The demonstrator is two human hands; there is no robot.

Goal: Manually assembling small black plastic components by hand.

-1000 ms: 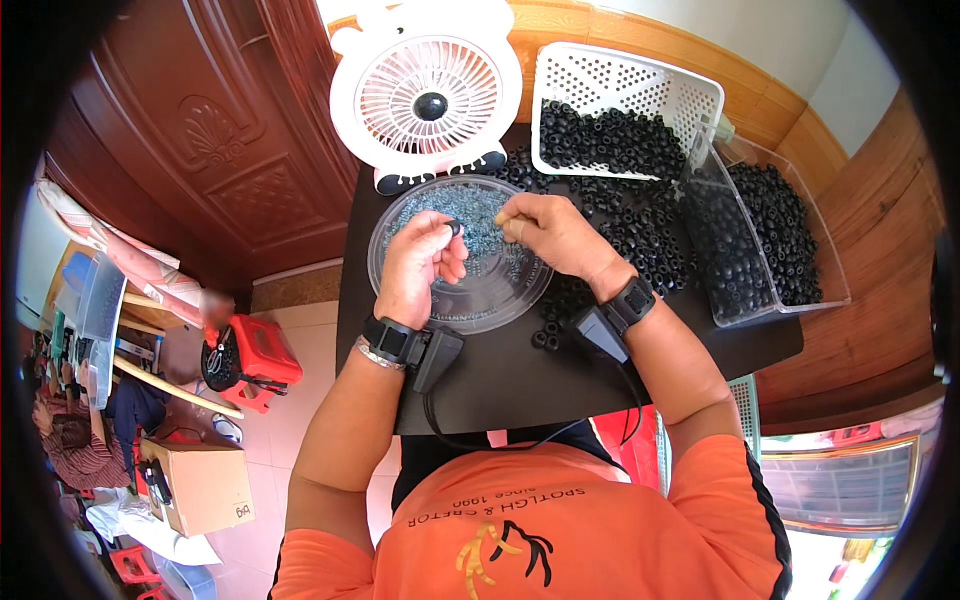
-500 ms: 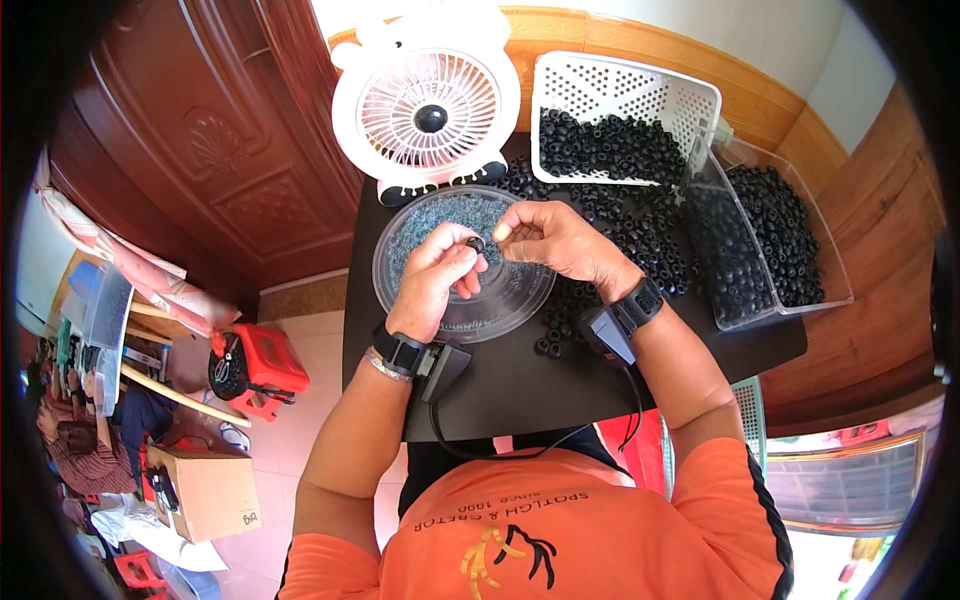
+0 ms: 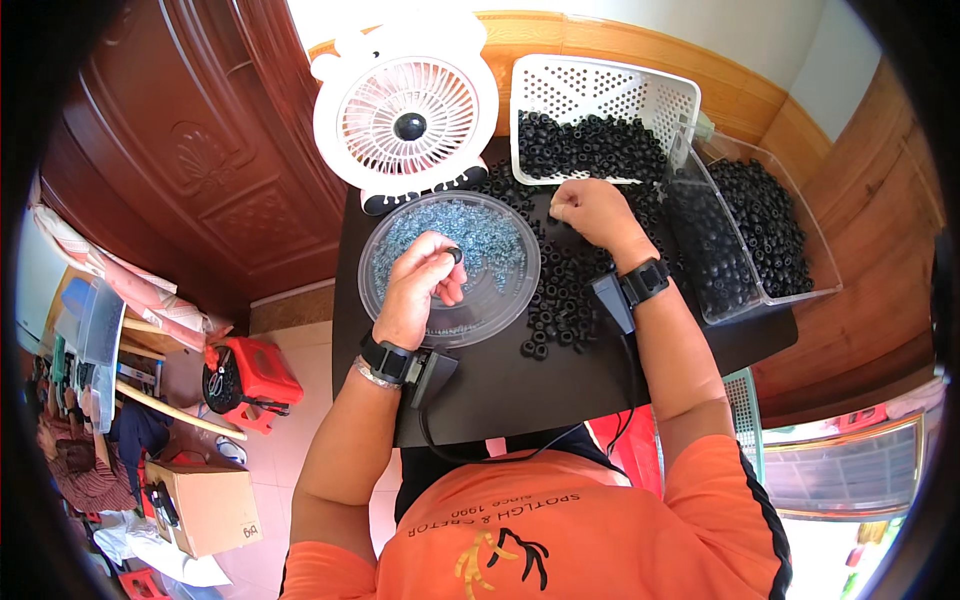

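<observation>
My left hand is closed over the round clear plastic tray, pinching a small black ring-shaped piece between thumb and fingers. Small translucent blue pieces lie scattered in the tray, mostly toward its far side. To the right, my right hand hovers over or touches the loose black pieces on the dark table. Its fingers are pressed together; whether anything is between them is hidden.
A white perforated basket of black pieces stands at the back right, beside a clear bin of the same pieces. A white animal-shaped fan stands behind the tray. Cabled devices sit on both wrists. A red stool is on the floor left.
My right hand has moved away from the left hand, rightward and slightly back, to the loose black pieces. The left hand still holds its black piece. The whole view has shifted slightly.
</observation>
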